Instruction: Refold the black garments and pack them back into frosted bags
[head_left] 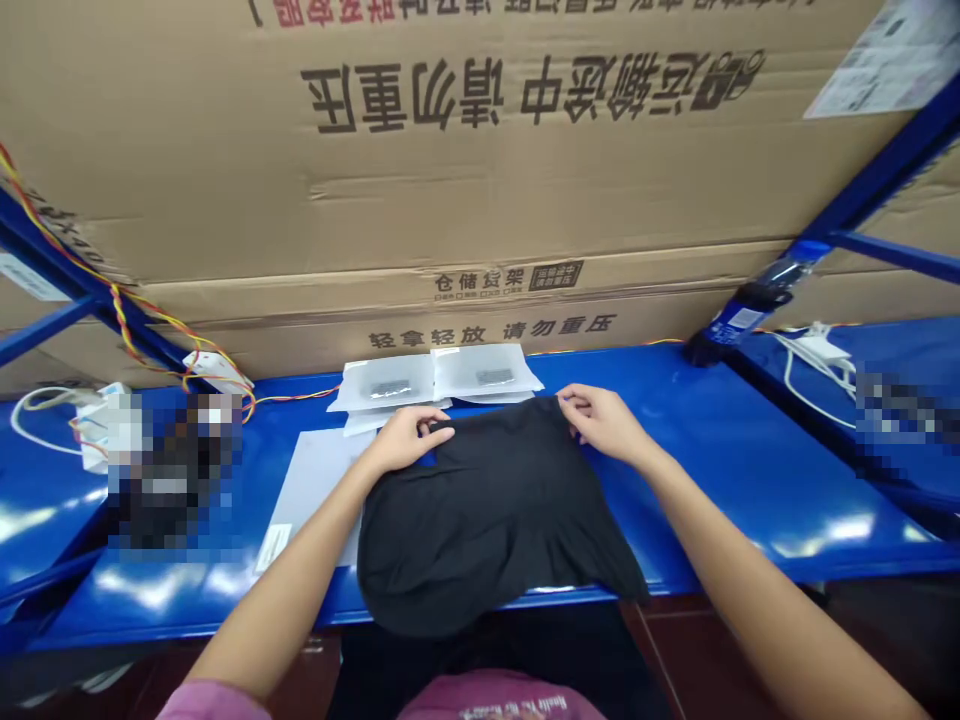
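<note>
- left hand [409, 438] reaching forward, fingers [441, 429] pinched
- right hand [606, 424] level, fingertips [568, 402] pinched, pointing inward
- bare left forearm [285, 570], right forearm [742, 560] angled in behind fingers

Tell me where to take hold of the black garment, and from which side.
Pinch the far edge of the black garment from above, near both ends, where the left hand and right hand sit. That edge lies fairly straight on the blue shelf, while the near part bunches over the front lip.

The black garment [487, 520], soft matt cloth; the shelf deck [757, 480], glossy blue-painted metal; the carton [450, 170], brown corrugated cardboard; the packets [386, 385], frosted plastic.
</note>
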